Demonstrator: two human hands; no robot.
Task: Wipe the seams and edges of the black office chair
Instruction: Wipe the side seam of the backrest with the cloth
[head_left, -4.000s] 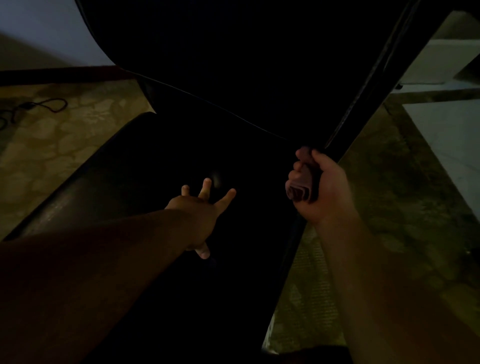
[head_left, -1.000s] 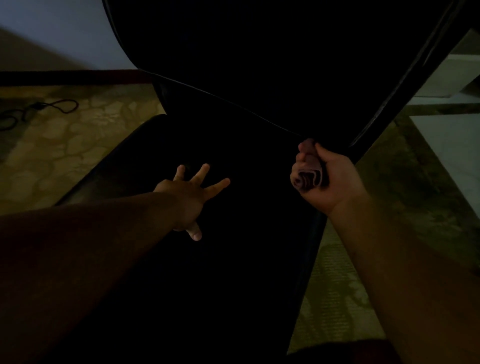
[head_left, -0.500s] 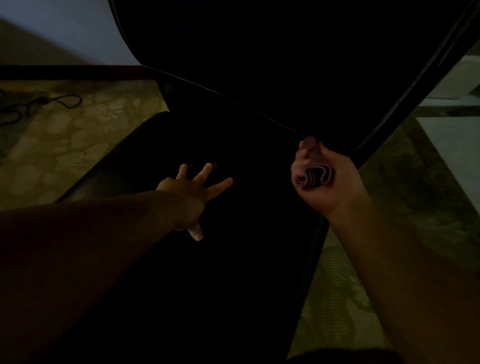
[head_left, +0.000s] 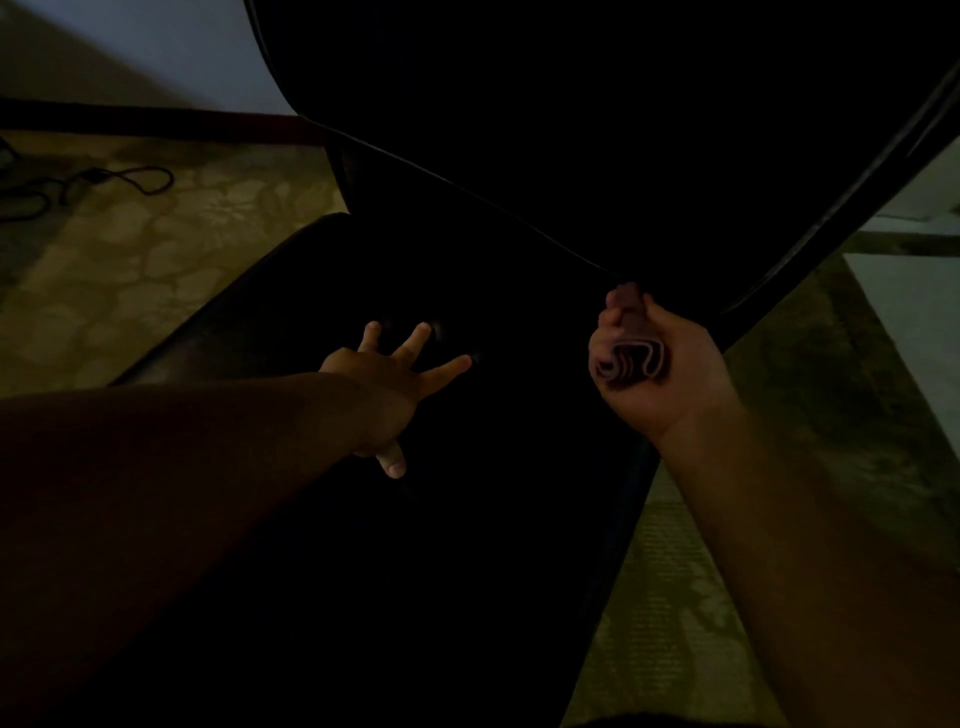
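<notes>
You are looking down in dim light at the black office chair, which fills the middle of the view; its seat runs from the bottom edge up to the backrest, and a thin pale seam line crosses the chair diagonally where the backrest meets the seat; your left hand lies on the seat, fingers straight and spread wide, thumb pointing back toward you, so this grip is wide and holds nothing; your right hand sits at the right edge of the chair, just under the lower end of the seam line, its grip closed tight round a rolled cloth, whose coiled layers show at the near side of your fist; the far end of the cloth reaches up toward the seam, but the dark hides whether it touches; a dark strip of piping runs up the right edge of the backrest, away from your right hand; left of the chair lies patterned floor, with a dark cable looped on it near a dark skirting board and a pale wall; right of the chair the same floor shows, with a pale slab beyond it.
</notes>
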